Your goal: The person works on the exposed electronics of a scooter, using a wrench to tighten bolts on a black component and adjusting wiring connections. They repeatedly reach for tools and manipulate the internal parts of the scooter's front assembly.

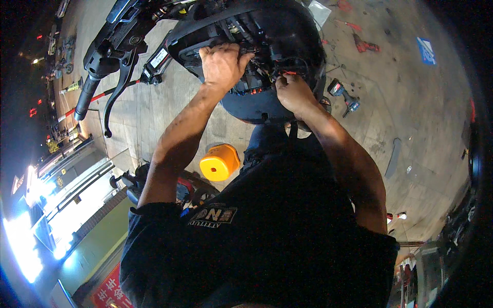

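The black front body of a two-wheeler (303,31) lies ahead of me, its hollow opened up to show dark wiring and connectors (250,79). My left hand (222,65) reaches over the left side of this hollow, fingers curled and thumb stretched toward the wiring. Its fingertips are hidden, so what they grip cannot be made out. At the right side of the hollow, my right hand (294,93) is closed, its fingers pinched together beside a small orange-red piece (290,73). Whatever lies between those fingers is hidden. Below both hands curves a smooth black panel (257,107).
A handlebar grip (87,97) and brake lever (119,92) jut out at the left. An orange-yellow stool (220,163) stands on the floor. To the right lie a cordless power tool (345,97), a red power tool (365,45), a blue-and-white packet (426,51) and a dark strip (394,158).
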Motion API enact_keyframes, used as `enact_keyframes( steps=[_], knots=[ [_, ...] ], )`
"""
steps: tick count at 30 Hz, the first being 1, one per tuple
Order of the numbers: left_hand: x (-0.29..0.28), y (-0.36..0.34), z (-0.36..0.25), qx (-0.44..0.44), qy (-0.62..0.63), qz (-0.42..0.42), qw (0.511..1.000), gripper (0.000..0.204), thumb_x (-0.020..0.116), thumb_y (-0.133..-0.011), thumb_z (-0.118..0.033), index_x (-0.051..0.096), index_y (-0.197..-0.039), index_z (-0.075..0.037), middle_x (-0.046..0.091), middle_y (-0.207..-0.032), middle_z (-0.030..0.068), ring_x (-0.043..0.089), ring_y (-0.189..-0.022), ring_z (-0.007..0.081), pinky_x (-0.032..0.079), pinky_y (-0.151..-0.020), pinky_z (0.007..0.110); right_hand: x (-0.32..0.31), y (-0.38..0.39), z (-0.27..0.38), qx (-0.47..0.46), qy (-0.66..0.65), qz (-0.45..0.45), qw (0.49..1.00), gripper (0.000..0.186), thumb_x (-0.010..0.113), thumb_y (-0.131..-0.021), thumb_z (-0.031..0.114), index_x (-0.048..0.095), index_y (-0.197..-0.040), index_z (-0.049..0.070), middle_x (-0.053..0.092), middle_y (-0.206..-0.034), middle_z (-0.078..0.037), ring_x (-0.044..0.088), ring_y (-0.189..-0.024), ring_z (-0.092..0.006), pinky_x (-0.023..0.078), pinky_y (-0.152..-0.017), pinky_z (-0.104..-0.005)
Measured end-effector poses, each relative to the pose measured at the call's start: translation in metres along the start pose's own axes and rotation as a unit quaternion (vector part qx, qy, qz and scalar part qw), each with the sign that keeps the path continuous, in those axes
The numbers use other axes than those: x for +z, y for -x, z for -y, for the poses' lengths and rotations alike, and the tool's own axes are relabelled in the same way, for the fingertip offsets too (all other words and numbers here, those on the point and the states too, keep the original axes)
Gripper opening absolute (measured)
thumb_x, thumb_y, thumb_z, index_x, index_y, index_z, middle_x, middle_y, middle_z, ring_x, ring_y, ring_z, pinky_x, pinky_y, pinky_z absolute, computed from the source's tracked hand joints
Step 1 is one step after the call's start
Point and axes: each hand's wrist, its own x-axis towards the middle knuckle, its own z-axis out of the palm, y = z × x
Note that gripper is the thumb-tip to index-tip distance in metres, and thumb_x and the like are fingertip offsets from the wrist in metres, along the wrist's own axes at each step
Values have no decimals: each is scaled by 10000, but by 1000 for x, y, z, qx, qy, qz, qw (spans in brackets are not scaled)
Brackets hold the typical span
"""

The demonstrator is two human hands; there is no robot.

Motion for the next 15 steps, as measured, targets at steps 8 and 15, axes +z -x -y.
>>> enact_keyframes(
  steps=[8, 15],
  knots=[
    [-1, 1, -1, -1, -11, 15, 1000, 399, 640, -808, -445, 681, -836, -49, 680, -820, 124, 640, -766, 307, 382, -774, 435, 17, 0, -2, 43, -59, -89, 993, 226, 482, -870, 182, 586, -1000, 29, 604, -928, -275, 574, -887, -461, 473, -727, -496],
    [-3, -2, -1, -10, 3, 32, 999, 408, 642, -806, -446, 679, -840, -42, 680, -827, 136, 639, -776, 315, 390, -771, 435, 25, -4, -6, 31, -54, -106, 992, 239, 492, -859, 190, 594, -996, 23, 610, -941, -266, 581, -891, -458, 479, -752, -482]
  ],
)
